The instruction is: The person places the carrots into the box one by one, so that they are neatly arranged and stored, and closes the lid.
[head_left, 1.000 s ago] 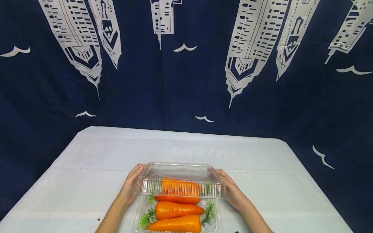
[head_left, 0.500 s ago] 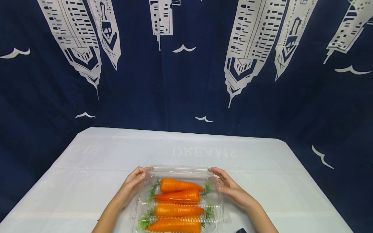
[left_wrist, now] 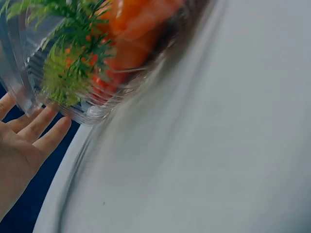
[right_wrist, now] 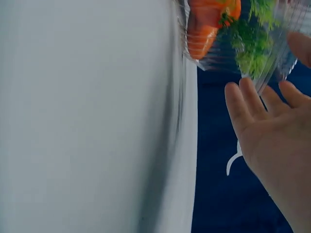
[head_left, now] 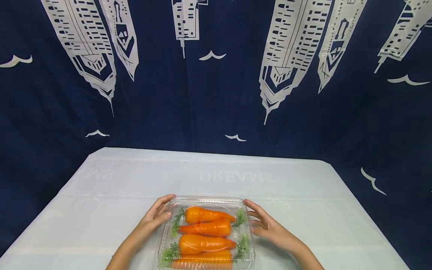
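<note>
A clear plastic clamshell container (head_left: 209, 197) lies on the table with its lid down over several orange carrots (head_left: 206, 244) with green leafy tops (head_left: 242, 247). The lid's ribbed front side crosses the nearest carrot. My left hand (head_left: 151, 219) is at the container's left side, fingers extended towards its far left corner. In the left wrist view, the fingertips of that hand (left_wrist: 22, 145) meet the ribbed plastic wall. Opposite it, my right hand (head_left: 271, 229) has its fingers spread along the right side. The right wrist view has this hand (right_wrist: 272, 128) with fingertips at the container's corner.
A white cloth (head_left: 111, 210) covers the table. Behind the table's far edge hangs a dark blue curtain (head_left: 189, 123) printed with white buildings and birds.
The lid has come down from a raised, tilted position over the far carrots to cover all of them. Both hands have followed it and loosened at the sides.
</note>
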